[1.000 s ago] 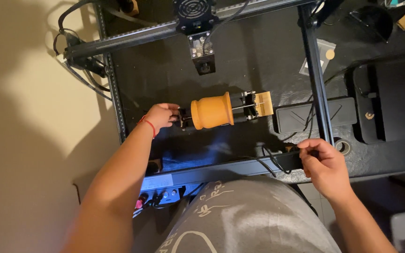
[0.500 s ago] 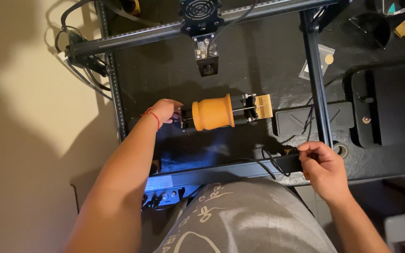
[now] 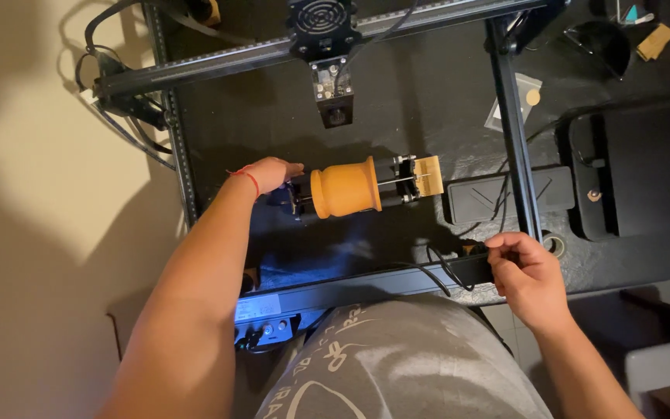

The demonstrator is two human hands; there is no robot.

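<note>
Single head view, looking steeply down, close over machine frame (image 3: 335,287)

Looking down on a black machine frame (image 3: 509,140) on a dark table. Orange spool-shaped cup (image 3: 345,187) lying on its side between black rollers, with a small tan block (image 3: 429,174) at its far end. Left hand (image 3: 269,174) touching the roller end just beside the cup. Right hand (image 3: 527,273) pinching a thin black wire (image 3: 440,268) at the front bar. Black fan head (image 3: 323,27) up on the top rail.

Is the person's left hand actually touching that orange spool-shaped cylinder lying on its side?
Apart. In the head view the left hand rests at the dark fixture left of the orange spool-shaped cylinder, with a strip of dark fixture showing between them.
</note>
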